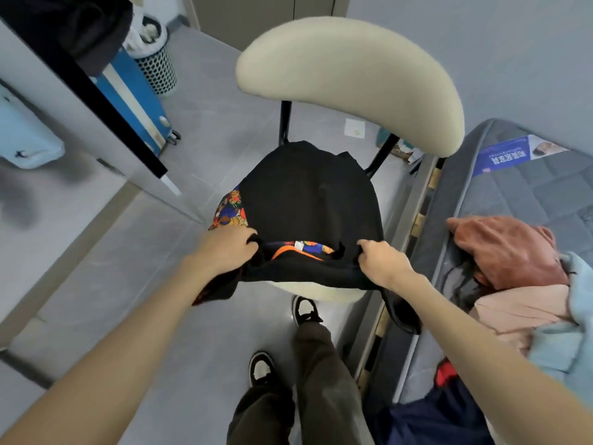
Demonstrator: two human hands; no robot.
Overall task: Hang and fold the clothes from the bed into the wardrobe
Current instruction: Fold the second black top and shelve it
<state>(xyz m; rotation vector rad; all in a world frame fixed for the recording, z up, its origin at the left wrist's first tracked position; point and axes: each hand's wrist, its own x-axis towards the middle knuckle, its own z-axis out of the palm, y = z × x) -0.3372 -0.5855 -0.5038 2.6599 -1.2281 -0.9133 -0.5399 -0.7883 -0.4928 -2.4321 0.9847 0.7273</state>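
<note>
The bed (513, 194) lay just right of the chair (349, 81), its mattress bare at the far end. The clothes waiting to be sorted were heaped on the near end, within reach of the chair. One chair stood there, its cream seat apparently serving as a folding surface, since it was flat and close to the heap.

One black garment (308, 194) was spread over the chair's seat and covered nearly all of it. A bright print showed at the seat's left edge and along its front edge. This was probably the printed side turned down so the plain back faced up for folding.

On the bed to the chair's right, at least four pieces could be counted: a rust-red one (507, 248), a pink one (519, 309), a light blue one (571, 332) and a navy one (449, 415). Dark cloth lay beneath them and could not be sorted into pieces.

Two hands were at work. The left hand (227, 248) gripped the black cloth at the seat's front left, fingers curled into the fabric. The right hand (382, 264) pinched it at the front right. Holding both corners likely kept the near edge taut and level, so that it could be lifted over squarely.
</note>
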